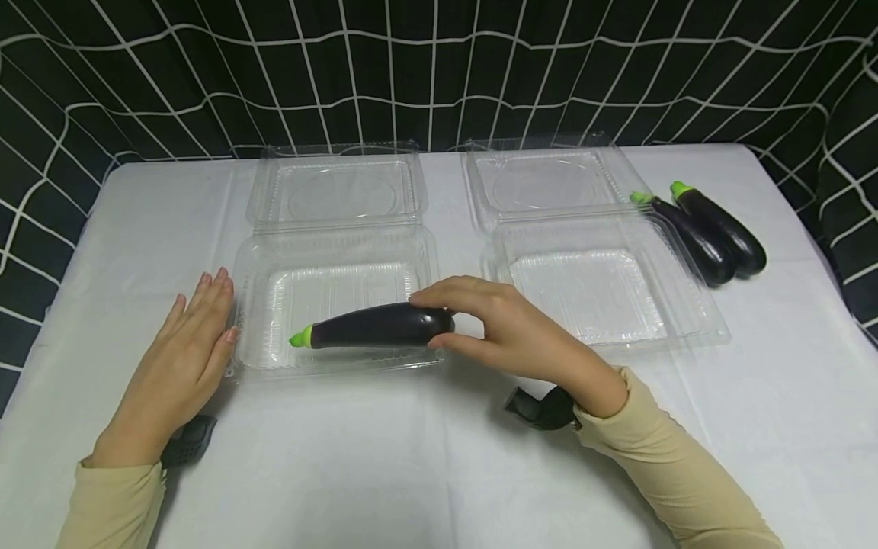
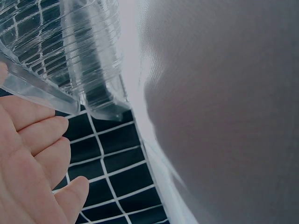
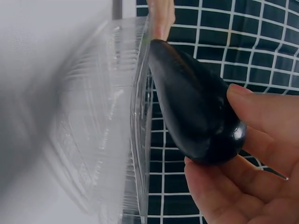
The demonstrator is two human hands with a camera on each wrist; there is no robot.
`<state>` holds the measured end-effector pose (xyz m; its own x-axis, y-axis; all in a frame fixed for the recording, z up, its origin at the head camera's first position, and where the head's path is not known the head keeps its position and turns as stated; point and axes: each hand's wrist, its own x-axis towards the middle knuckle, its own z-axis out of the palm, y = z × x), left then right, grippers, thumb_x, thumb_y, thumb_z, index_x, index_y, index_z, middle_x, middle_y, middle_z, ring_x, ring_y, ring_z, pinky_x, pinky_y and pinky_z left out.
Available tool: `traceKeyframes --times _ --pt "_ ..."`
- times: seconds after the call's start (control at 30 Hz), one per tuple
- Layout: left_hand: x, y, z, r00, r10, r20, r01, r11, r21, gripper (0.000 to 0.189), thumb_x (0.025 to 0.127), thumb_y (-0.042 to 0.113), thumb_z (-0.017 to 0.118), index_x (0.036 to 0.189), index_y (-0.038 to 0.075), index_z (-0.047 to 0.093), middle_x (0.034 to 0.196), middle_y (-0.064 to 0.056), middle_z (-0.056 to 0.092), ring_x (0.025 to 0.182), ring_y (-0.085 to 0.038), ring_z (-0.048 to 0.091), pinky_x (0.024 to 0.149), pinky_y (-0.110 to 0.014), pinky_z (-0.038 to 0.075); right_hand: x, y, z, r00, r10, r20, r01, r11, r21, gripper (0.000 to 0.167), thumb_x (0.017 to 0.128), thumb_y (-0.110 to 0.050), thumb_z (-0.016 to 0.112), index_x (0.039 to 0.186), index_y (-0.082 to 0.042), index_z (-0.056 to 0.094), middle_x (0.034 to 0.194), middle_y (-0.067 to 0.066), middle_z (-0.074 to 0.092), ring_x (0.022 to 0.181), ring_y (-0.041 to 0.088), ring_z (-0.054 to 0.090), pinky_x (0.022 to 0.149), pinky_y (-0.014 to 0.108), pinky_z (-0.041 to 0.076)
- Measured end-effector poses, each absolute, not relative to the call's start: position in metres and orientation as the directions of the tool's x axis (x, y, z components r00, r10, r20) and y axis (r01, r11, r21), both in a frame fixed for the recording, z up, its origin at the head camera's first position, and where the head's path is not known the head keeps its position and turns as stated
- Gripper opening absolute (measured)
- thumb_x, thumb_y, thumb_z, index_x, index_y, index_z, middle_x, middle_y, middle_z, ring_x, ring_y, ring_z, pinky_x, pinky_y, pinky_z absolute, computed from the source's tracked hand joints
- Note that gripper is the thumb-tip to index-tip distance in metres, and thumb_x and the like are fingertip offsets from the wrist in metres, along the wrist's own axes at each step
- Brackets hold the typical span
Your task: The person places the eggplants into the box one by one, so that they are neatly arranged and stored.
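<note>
My right hand (image 1: 494, 320) pinches the thick end of a dark purple eggplant (image 1: 377, 325) between thumb and fingers. Its green stem end points left, and it lies level above the left clear plastic clamshell container (image 1: 343, 274). In the right wrist view the eggplant (image 3: 196, 107) shows beside the container's rim, with the right hand (image 3: 252, 154) round its blunt end. My left hand (image 1: 181, 358) stays at the container's left side, fingers extended along the wall. The left wrist view shows the left hand (image 2: 37, 158) with straight fingers near the ribbed plastic wall.
A second clear clamshell container (image 1: 583, 290) stands open to the right, its lid tipped back. Two more eggplants (image 1: 720, 229) lie side by side at the right, partly behind its edge. A white cloth (image 1: 384, 457) covers the table, and a white-gridded black backdrop (image 1: 439, 76) rises behind.
</note>
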<state>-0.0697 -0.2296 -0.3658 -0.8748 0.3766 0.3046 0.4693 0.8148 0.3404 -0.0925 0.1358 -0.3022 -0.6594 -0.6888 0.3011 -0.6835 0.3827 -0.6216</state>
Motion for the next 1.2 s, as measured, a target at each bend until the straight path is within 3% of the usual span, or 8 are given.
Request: traceKeyframes --times 0.37,0.67,0.93,1.2 --pt "-0.070 -0.231 -0.366 -0.873 0.381 0.305 0.474 0.810 0.345 0.053 0.102 0.023 0.039 0.143 -0.008 0.029 0.149 -0.022 0.027 0.142 -0.026 0.018 0.115 -0.043 0.009 -0.091 0.126 -0.307 -0.702 -0.692 0.169 -0.614 0.468 -0.636 0.040 0.083 -0.014 0.073 0.120 -0.002 0.062 0.119 0.005 0.063 0.109 0.015 0.057 0.095 0.029 0.044" --pt "-0.070 -0.230 -0.366 -0.874 0.382 0.301 0.473 0.811 0.344 0.053 0.102 0.022 0.040 0.143 -0.009 0.028 0.149 -0.022 0.026 0.142 -0.026 0.017 0.115 -0.045 0.010 -0.093 0.116 -0.311 -0.705 -0.697 0.131 -0.599 0.487 -0.636 0.039 0.084 -0.014 0.071 0.120 -0.001 0.062 0.117 0.005 0.064 0.095 0.012 0.059 0.088 0.028 0.047" --pt "-0.071 -0.229 -0.366 -0.876 0.380 0.297 0.469 0.813 0.345 0.054 0.101 0.021 0.042 0.144 -0.008 0.027 0.149 -0.023 0.027 0.142 -0.026 0.018 0.115 -0.044 0.010 -0.094 0.111 -0.312 -0.714 -0.692 0.105 -0.596 0.523 -0.609 0.040 0.086 -0.016 0.070 0.122 0.000 0.061 0.120 0.008 0.063 0.110 0.019 0.058 0.097 0.032 0.043" --pt "-0.070 -0.230 -0.366 -0.880 0.372 0.293 0.459 0.823 0.334 0.054 0.100 0.020 0.042 0.143 -0.009 0.028 0.149 -0.023 0.027 0.142 -0.026 0.018 0.115 -0.044 0.010 -0.097 0.103 -0.316 -0.704 -0.704 0.092 -0.606 0.528 -0.595 0.038 0.086 -0.014 0.070 0.120 0.001 0.062 0.118 0.008 0.064 0.108 0.018 0.059 0.096 0.030 0.044"
